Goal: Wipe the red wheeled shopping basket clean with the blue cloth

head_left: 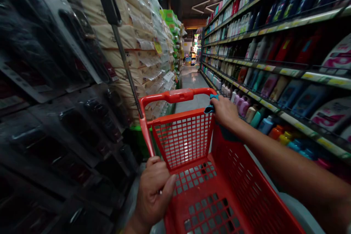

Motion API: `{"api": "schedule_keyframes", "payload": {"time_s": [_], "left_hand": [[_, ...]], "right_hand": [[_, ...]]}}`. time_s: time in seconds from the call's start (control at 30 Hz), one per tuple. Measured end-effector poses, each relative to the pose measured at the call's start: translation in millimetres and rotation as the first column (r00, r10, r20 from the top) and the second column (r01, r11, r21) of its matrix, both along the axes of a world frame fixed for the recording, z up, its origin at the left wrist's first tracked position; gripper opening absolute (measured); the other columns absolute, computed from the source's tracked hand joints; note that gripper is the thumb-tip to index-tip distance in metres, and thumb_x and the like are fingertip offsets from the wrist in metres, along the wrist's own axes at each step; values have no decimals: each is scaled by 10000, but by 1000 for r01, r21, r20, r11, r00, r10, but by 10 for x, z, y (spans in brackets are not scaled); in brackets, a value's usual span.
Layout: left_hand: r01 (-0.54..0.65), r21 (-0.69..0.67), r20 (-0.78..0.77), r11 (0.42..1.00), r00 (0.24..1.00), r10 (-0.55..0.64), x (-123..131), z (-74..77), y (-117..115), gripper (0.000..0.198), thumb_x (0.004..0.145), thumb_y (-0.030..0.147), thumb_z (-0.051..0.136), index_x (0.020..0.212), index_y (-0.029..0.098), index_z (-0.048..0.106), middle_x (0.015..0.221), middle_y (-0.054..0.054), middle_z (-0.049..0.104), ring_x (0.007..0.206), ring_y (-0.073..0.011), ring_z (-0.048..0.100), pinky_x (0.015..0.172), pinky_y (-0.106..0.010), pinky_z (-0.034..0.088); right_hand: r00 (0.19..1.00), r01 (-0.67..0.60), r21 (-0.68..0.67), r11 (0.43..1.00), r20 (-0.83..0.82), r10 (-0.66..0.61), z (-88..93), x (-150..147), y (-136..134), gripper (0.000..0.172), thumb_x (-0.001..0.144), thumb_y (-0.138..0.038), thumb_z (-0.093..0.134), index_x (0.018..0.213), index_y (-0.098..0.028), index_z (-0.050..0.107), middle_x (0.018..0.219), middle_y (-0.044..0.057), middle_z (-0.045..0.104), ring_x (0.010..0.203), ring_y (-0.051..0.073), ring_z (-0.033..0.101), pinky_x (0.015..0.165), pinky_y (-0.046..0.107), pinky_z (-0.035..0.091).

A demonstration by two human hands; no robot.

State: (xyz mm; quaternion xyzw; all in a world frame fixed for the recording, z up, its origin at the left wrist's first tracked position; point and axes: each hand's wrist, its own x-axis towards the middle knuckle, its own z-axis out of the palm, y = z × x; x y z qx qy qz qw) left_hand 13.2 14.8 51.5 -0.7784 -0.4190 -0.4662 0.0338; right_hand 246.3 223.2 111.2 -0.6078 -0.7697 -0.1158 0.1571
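A red plastic shopping cart [181, 117] with grid walls and a bare basket fills the lower middle. My left hand [155, 190] is wrapped round the cart's left side rail, near the bottom centre. Farther forward, my right hand [225, 109] is closed on a blue cloth [210, 106] at the right corner of the cart's handle frame. Part of the cloth sticks out past my fingers against the red bar. A dark pole with a metal rod [124, 58] rises from the cart's left front corner.
Packaged goods hang on the left [76, 117], beside tall stacks of wrapped cream packs [131, 36]. Shelves of bottles [290, 65] line the right side. The tiled aisle floor [192, 80] runs ahead between them.
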Motion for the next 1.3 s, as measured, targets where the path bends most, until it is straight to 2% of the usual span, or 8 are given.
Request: {"api": "schedule_keyframes", "payload": {"time_s": [0.23,0.47,0.6,0.8,0.97,1.1,1.2,1.3], "left_hand": [[26,-15,78,1000,997,-25,41,-77,-19,375,919,133,455,560,177,353,502,76,343,517,-69,404,717,-301,378],[-26,0,77,1000,997,26,46,-96,-54,412,939,162,418,531,194,363,470,63,386,502,-89,417,708,-336,389],[-38,-4,93,999,995,38,30,-100,-84,414,939,167,408,529,198,354,474,59,372,503,-93,402,723,-338,404],[-29,0,138,1000,990,28,46,-146,-98,417,941,189,417,530,192,343,495,63,337,515,-88,393,743,-337,404],[-9,-6,149,1000,989,10,61,-114,-116,394,931,177,428,541,200,378,488,59,401,520,-95,415,741,-341,401],[-7,-18,162,1000,987,10,43,-98,-125,390,934,165,424,549,199,370,494,63,400,517,-97,428,726,-332,388],[1,-15,176,1000,984,2,29,-115,-122,389,930,151,435,547,191,382,501,67,372,512,-85,414,725,-335,377],[24,-12,174,1000,984,-22,21,-125,-116,390,931,136,440,545,187,416,491,67,384,512,-82,411,717,-342,374]], "right_hand": [[976,-218,-22,976,-27,218,19,-826,-225,336,1018,-153,379,1181,-181,671,1143,132,651,1071,276,585,841,344,438],[802,-554,158,817,-159,575,-166,-1726,-722,318,993,-167,433,1193,-212,676,1069,103,655,1032,261,536,864,354,438],[755,-565,252,786,-226,615,-509,-1610,-705,380,961,-156,484,1277,-260,667,1124,94,623,1092,262,498,951,371,423],[817,-232,295,927,-458,351,-1028,-1440,-613,369,949,-154,505,1246,-250,703,1301,128,535,1217,296,461,1060,445,396],[772,-575,98,813,-263,578,-1689,-1651,-887,313,968,-208,555,1188,-340,735,1326,63,626,1132,257,537,962,379,467],[795,-579,-7,815,-226,563,-2273,-1371,-1051,334,930,-139,584,1164,-319,739,1207,68,678,1124,242,553,949,347,475],[847,-428,69,901,-315,427,-2345,-981,-871,299,876,-87,597,1090,-238,743,1178,96,639,1126,249,528,958,369,477],[836,-105,247,963,-503,220,-2142,-675,-481,196,877,-149,599,1026,-209,710,1134,110,570,1102,267,519,959,411,475]]}}
